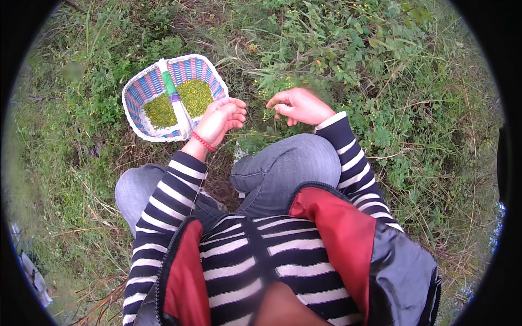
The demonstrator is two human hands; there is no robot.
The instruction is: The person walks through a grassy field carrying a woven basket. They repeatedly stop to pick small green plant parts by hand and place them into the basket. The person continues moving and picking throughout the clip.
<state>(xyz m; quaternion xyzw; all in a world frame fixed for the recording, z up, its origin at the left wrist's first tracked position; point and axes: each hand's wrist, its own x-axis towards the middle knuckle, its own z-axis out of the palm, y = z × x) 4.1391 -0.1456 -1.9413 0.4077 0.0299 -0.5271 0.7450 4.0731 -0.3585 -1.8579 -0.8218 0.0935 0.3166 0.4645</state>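
My left hand (222, 117), with a red beaded bracelet at the wrist, is held beside the right rim of a woven basket (140, 79). Its fingers are curled, and whether anything lies in them cannot be told. The basket is blue, pink and white, its handle wrapped in white, green and purple. Many small yellow-green flower buds (195, 95) cover its bottom. To the right, my right hand (301, 106) is bent over a plant with small yellow buds (266, 114), thumb and forefinger near each other at the stems. A grip on them cannot be made out.
Leafy green plants (355, 61) with yellow buds grow thickly at the upper right. Grass and low weeds (81, 134) surround the basket. My bent knees in grey jeans (293, 159) are close below my hands. Dry stalks (110, 297) lie at the lower left.
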